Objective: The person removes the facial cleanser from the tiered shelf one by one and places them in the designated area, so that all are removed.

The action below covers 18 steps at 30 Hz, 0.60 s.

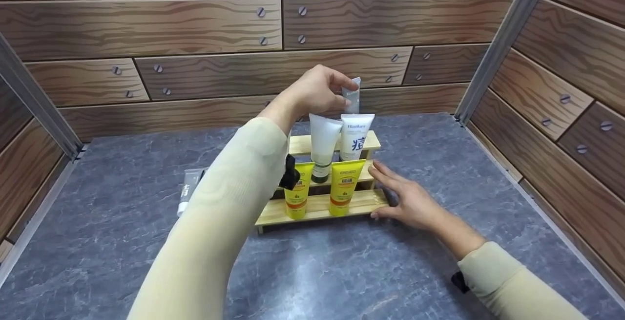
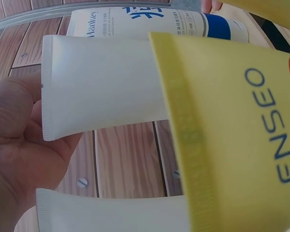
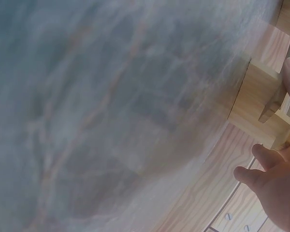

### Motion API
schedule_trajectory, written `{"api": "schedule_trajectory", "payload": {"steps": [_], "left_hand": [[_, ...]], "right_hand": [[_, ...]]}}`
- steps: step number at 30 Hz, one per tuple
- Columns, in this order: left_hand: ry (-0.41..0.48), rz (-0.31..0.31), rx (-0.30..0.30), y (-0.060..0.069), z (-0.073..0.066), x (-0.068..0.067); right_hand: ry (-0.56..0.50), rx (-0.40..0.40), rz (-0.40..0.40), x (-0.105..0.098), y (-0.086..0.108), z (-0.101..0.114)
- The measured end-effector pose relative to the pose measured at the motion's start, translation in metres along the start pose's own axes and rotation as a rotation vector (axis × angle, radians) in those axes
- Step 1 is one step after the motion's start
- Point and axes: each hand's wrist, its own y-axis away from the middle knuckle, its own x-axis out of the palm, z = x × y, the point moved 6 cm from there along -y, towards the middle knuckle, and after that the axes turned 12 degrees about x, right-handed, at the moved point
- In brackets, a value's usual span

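Note:
My left hand (image 1: 317,89) pinches the upper end of a translucent grey tube (image 1: 352,101) behind the wooden tiered rack (image 1: 318,203). In the left wrist view, the hand (image 2: 26,130) is partly behind a white tube (image 2: 104,87), and the held tube cannot be made out. The rack bears a whitish tube (image 1: 324,139), a white tube with blue print (image 1: 356,137) and two yellow tubes (image 1: 297,195) (image 1: 344,188) in front. My right hand (image 1: 410,200) touches the rack's right end with extended fingers; the right wrist view shows this hand (image 3: 280,188) beside the wood (image 3: 256,96).
A grey tube with a white cap (image 1: 188,190) lies on the dark marbled table (image 1: 122,242), left of the rack and close to my left sleeve. Wood-patterned walls (image 1: 195,24) stand behind and at both sides. My left forearm covers the rack's left part.

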Motion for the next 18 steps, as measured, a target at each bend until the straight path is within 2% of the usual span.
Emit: {"api": "schedule_trajectory", "payload": {"steps": [9,18], "left_hand": [[-0.031,-0.066,0.045,0.002,-0.007,-0.012],[-0.041,-0.216,0.072,0.012,-0.011,-0.034]], "right_hand": [[-0.002,0.0,0.005,0.0,-0.001,-0.001],[-0.003,-0.008,-0.001,0.001,-0.001,-0.002]]}}
